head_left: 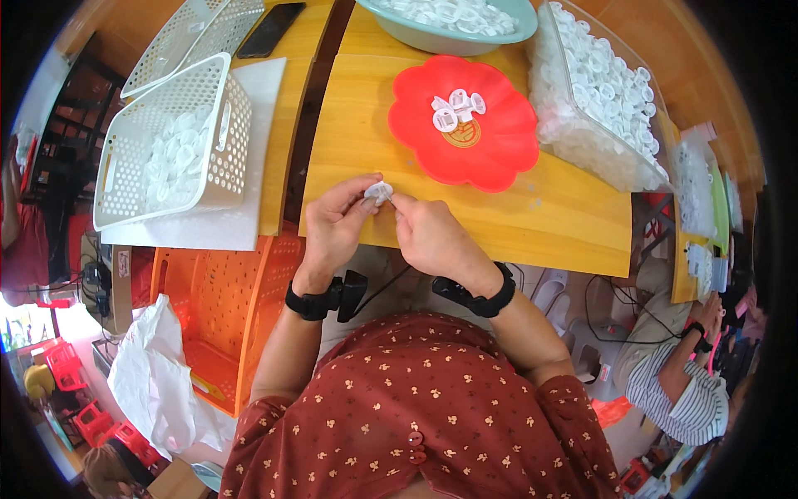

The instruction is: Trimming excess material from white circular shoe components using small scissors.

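A small, round white plastic piece (379,193) is held up just over the near edge of the yellow wooden table (349,108). The thumb and fingers of my left hand (334,220) pinch it from one side. My right hand (438,237) is closed, with its thumb and forefinger on the piece's right side; the other fingers are curled under. Beyond my hands lies a red flower-shaped plate (420,154). On it rest several similar white pieces (457,110) in a little cluster, next to a gold mark in the middle.
On the left, a white perforated basket (226,158) of white pieces stands on a white foam sheet (264,108). A dark phone (272,30) lies behind it. A pale green basin (465,43) and a clear bin (573,141) are heaped with pieces. An orange crate (249,324) sits below left.
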`<state>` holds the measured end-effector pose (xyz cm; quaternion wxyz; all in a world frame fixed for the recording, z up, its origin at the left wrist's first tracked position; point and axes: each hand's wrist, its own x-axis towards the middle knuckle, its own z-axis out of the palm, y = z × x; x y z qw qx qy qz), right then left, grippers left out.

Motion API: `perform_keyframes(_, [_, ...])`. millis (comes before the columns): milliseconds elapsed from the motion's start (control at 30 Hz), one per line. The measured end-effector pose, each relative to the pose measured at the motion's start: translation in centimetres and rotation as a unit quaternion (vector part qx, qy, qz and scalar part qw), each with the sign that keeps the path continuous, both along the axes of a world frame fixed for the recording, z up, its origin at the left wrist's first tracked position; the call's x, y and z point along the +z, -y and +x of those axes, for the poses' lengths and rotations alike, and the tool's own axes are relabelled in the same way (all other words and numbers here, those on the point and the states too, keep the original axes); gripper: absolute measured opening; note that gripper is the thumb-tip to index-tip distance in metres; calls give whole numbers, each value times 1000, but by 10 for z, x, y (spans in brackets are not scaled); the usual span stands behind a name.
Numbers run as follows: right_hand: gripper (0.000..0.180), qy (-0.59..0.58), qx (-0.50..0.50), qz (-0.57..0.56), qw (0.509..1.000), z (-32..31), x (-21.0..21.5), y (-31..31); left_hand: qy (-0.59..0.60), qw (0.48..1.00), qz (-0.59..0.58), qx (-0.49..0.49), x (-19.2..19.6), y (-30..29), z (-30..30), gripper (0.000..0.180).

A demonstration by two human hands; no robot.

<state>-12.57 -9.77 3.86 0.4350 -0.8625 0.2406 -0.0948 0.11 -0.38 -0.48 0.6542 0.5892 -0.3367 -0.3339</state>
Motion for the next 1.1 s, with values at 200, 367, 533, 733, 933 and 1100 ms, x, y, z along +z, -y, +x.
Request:
perform_keyframes(200, [16,-17,23,100,995,2,4,10,-13,1000,-13,-11,3,0,1,26])
perform_keyframes(367, [16,-34,48,80,995,1,6,12,-11,999,-39,-10,1,0,2,24])
perform_keyframes(533, [18,-43,74,-71,994,2,-2,2,-1,999,-33,-8,-4,-1,3,23])
perform_keyframes(733, [18,-34,11,-145,989,6,-6,-16,-9,1000,0,19,-1,1,-2,24])
perform_keyframes(933, [18,-22,-15,-35,999,0,-3,-9,-5,1000,-11,15,-1,1,-3,23])
perform_keyframes(1100, [16,-22,-17,-57,998,-1,-5,-8,-2,1000,-5,3,-1,1,-1,23])
